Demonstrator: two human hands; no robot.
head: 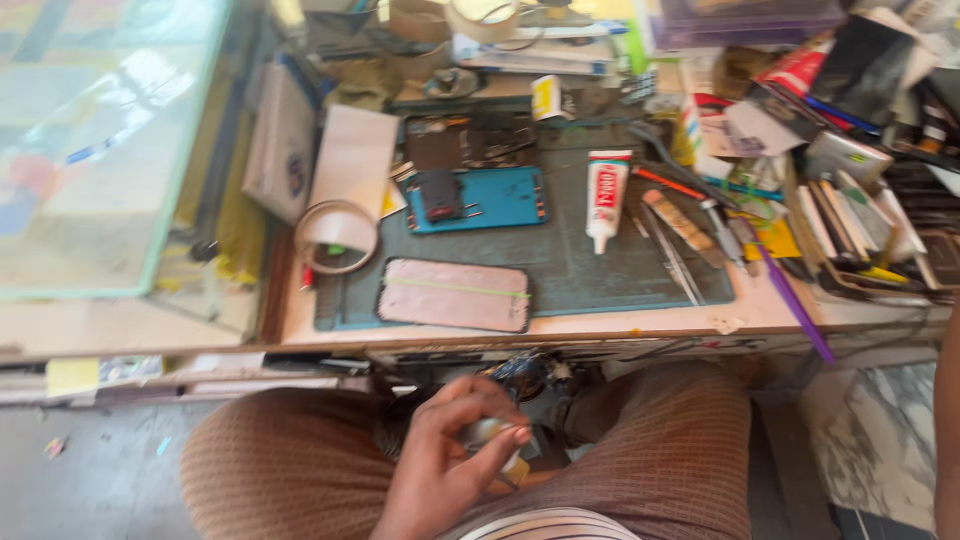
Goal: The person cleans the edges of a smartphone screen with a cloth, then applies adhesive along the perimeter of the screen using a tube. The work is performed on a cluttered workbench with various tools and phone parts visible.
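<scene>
Fingers of the left hand pinched a small pale cylindrical object above the lap, below the desk's front edge; the right hand was out of sight. Blur hid what it was, and a slip could drop it to the floor. On the dark green mat lay a white glue tube with red label, beside a blue phone frame; a pink-backed phone panel sat nearest the front edge.

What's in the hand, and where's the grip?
One hand, in the lap below the bench edge, pinches a small pale object between thumb and fingertips. It's too blurred to name, or to tell which part the grip is on. The other hand isn't visible.
</scene>
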